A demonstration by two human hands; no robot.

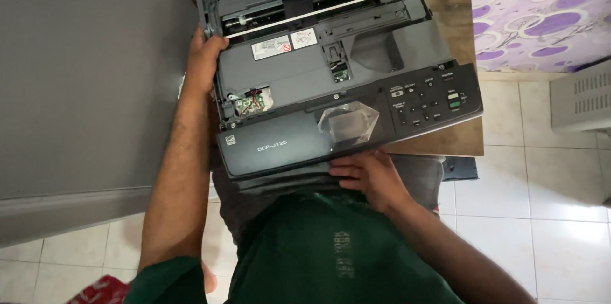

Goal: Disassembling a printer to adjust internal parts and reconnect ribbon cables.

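opened printer held at two edges

left hand (pixel 205 62) grips the left edge of the grey printer (pixel 331 69), which sits on a wooden table (pixel 455 11). two white rectangular stickers (pixel 284 43) with red marks lie on its exposed top. right hand (pixel 369 175) presses flat against the front edge, fingers extended.

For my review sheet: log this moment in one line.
left hand: grips side of opened dark grey printer | right hand: on front edge | support: wooden table
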